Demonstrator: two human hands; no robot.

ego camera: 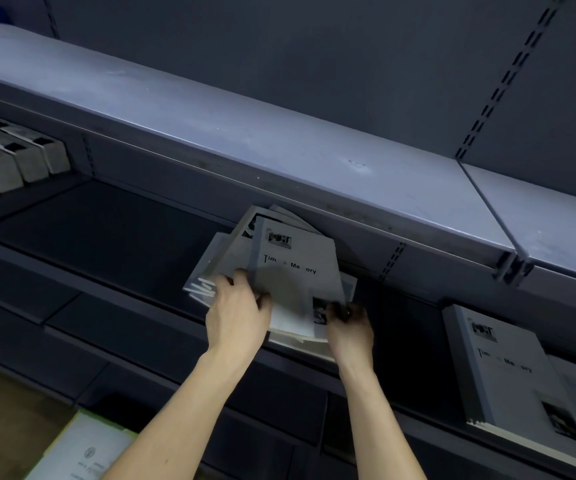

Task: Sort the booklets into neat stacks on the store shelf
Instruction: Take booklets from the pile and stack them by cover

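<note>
A loose, fanned pile of grey paper booklets (272,268) lies on the dark middle shelf (106,237), tucked partly under the pale grey upper shelf (279,140), and hangs a little past the shelf's near edge. The covers point in several directions, so the pile is far from square. The left hand (238,317) rests on the pile's near left part, its fingers (241,277) curled over the top cover and the splayed edges below, seemingly to pin the lower booklets while the top ones are drawn into line. The right hand (348,327) grips the near right corner of the top booklets, fingers closed on the cover's edge, thumb on top; how many booklets it holds cannot be told.

Well to the right on the same shelf sits a neater stack of matching grey booklets (508,372), which looks like the model for the rest. Pale grey boxes (16,157) stand in a row at the far left. A pale green-edged printed sheet (85,452) lies near the bottom left.

The step in hand appears to be gathering and squaring this pile; most of the tidying seems undone.
</note>
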